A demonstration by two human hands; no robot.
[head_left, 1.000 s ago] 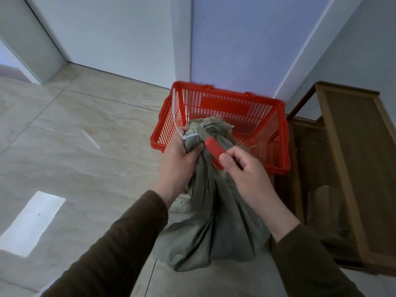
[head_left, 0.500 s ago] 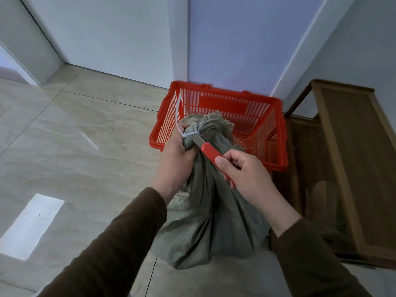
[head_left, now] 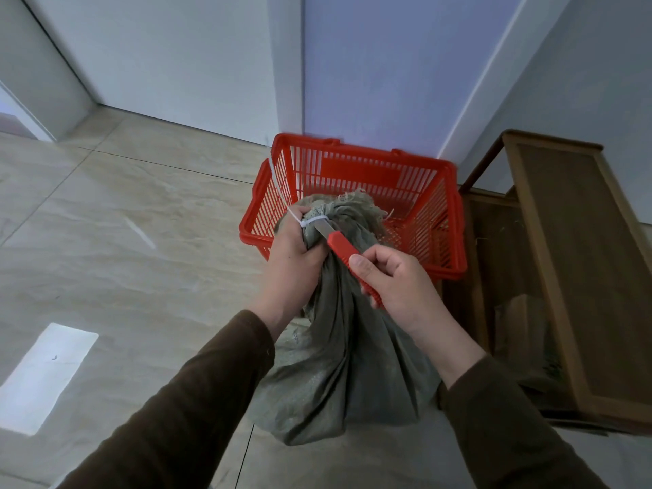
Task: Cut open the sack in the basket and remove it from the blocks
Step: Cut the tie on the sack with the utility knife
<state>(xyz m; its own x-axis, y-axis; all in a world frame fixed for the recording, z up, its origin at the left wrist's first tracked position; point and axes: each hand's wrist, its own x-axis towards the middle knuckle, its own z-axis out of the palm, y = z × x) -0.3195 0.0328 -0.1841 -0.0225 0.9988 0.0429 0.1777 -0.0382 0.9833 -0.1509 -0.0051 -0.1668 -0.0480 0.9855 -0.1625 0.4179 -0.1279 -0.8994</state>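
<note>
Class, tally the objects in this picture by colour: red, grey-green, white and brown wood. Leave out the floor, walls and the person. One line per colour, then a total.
Red: 2, the basket and the knife
Grey-green: 1, the sack
White: 1, the zip tie
Brown wood: 1, the wooden stand
Total: 5

Sack between the hands: coarse woven cloth, matt grey-green, frayed at the gathered top. Cable tie round its neck: smooth white plastic. Knife: red plastic handle, dull metal blade. Basket beyond the hands: glossy red plastic. Floor: polished stone-look tile. Frame right of the hands: matt brown wood.
</note>
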